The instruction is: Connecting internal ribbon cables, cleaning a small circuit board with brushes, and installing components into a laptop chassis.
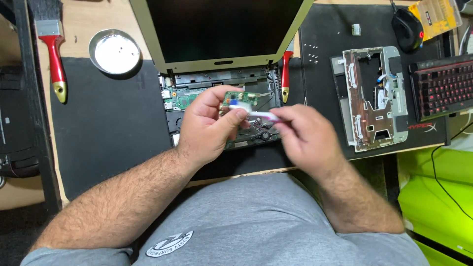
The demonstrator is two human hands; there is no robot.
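Landmark: the opened laptop [221,79], its base stripped and its lid up, in the middle of the counter [84,24].

Far left of the laptop, a red-handled brush [51,47] lies lengthwise, bristles away from the person. Just left of the lid sits a round metal dish [115,51] at the edge of a black mat [103,123].

Over the laptop's open base, the left hand [207,123] is closed in a pinch: thumb and fingers grip a small green circuit board [240,100] by its lower left corner, lifting it clear of the base. The board's long axis runs left to right and tilts a little.

From the board's lower edge a white flat cable [261,115] runs right, straight toward the right hand [303,135]. That hand is blurred; its fingertips are bunched at the cable's far end and appear to pinch it, though the exact grip cannot be told. So the cable spans the gap between the two hands, with the left hand nearer the board and the right nearer the cable's free end.

Right of the lid's hinge lies a second red handle [285,74]. Further right a removed metal frame panel [374,98] lies flat, with a black mouse [408,29] and a red-lit keyboard [441,86] beyond it.
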